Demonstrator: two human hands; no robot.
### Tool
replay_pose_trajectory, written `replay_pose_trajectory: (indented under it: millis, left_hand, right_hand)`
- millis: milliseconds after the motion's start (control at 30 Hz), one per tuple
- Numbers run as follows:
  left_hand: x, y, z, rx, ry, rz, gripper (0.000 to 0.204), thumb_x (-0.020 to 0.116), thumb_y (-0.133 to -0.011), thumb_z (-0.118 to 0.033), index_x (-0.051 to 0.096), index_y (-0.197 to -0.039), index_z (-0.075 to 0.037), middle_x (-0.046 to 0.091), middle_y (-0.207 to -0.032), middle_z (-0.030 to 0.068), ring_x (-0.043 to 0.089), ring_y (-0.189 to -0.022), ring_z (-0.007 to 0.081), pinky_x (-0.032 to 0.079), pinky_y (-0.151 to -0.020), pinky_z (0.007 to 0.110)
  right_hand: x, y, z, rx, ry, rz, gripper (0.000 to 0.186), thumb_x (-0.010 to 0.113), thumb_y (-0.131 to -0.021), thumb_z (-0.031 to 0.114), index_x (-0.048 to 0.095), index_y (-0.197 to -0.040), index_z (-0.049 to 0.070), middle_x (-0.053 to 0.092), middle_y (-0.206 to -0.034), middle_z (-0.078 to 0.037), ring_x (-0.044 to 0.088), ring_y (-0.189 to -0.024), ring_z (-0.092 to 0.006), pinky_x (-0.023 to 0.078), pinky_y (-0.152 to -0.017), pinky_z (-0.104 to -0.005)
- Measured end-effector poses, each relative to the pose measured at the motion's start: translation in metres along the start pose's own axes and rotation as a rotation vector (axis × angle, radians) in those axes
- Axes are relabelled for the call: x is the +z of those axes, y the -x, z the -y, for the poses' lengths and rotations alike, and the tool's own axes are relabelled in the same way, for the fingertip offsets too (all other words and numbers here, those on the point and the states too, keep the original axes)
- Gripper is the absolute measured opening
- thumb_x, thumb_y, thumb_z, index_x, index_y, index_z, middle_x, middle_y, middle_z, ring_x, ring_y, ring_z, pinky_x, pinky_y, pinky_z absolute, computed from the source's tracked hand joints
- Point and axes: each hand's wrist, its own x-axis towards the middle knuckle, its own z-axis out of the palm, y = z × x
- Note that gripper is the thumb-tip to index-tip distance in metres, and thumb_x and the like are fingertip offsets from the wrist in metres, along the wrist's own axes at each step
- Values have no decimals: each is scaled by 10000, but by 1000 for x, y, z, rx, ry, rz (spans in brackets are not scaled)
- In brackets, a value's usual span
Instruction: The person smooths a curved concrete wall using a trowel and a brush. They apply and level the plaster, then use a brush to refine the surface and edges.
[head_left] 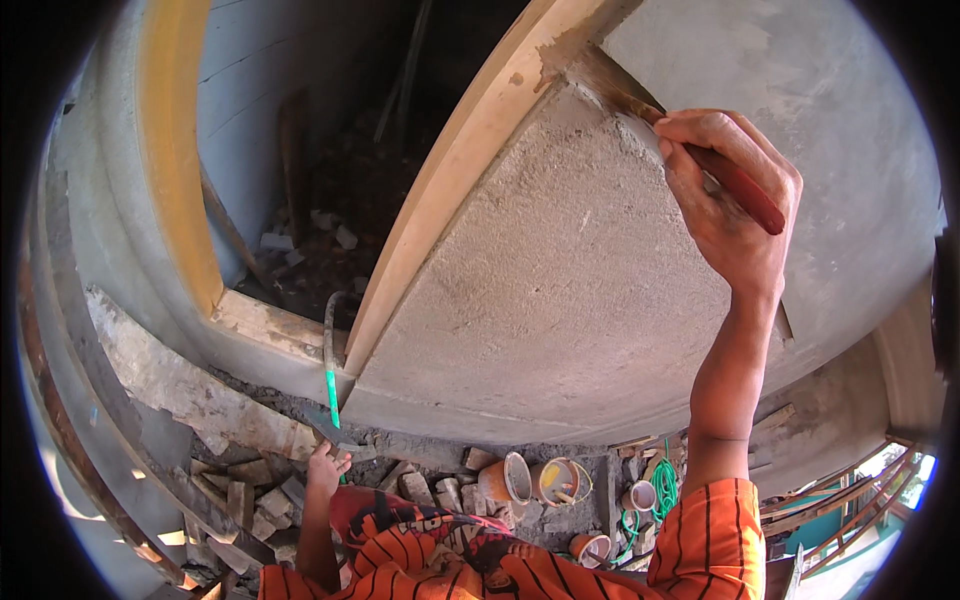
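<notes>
My right hand (730, 200) is closed round the red wooden handle (752, 205) of a tool, whose narrow blade (605, 85) reaches into the top corner between a pale timber door frame (450, 175) and the rough plastered wall (540, 270). Low in the view, my left hand (325, 465) grips a dark flat metal tool (340, 432), possibly a trowel, with part of it hidden by my fingers. Just beyond it a dark hose with a green section (330, 385) rises over the sill (275, 320).
Broken bricks (255, 500), several buckets (555, 482) and a coiled green hose (665, 490) lie along the wall's foot. A long board (180, 380) lies at left. The dark doorway opens onto rubble (300, 240). Timber scaffolding (850, 520) is at lower right.
</notes>
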Motion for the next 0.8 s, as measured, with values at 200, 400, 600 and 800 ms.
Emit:
replay_pose_trajectory:
  millis: [200, 400, 600, 800]
  left_hand:
    - [-5, -10, -2, 40, -25, 48, 353, 481, -927, -390, 501, -1182, -147, 562, -1057, 25, 566, -895, 235, 449, -794, 388]
    - [35, -14, -8, -8, -46, 90, 351, 455, -944, -368, 477, -1219, -151, 537, -1111, 35, 554, -908, 241, 450, -809, 388]
    - [14, -1, 2, -56, -107, 5, 323, 500, -915, -405, 521, -1131, -166, 578, -1013, 14, 565, -875, 213, 449, -767, 376]
    - [-4, 5, -6, -107, -138, -5, 265, 517, -911, -391, 552, -1052, -169, 603, -942, -10, 572, -821, 181, 452, -717, 344]
  right_hand:
    - [2, -18, 14, -116, 34, 13, 140, 687, -726, -19, 684, -846, 53, 672, -785, -33, 673, -677, -125, 546, -606, -243]
    - [4, -18, -12, -208, -91, -14, 104, 684, -777, -4, 687, -868, 46, 687, -831, -32, 672, -704, -126, 547, -632, -233]
    - [-56, 73, -42, 155, 40, 100, 89, 655, -791, -42, 672, -865, 5, 680, -872, -69, 673, -779, -137, 564, -670, -242]
    - [-134, 148, -58, 618, 234, 168, 109, 619, -798, -69, 657, -888, -22, 670, -911, -83, 665, -813, -150, 554, -715, -278]
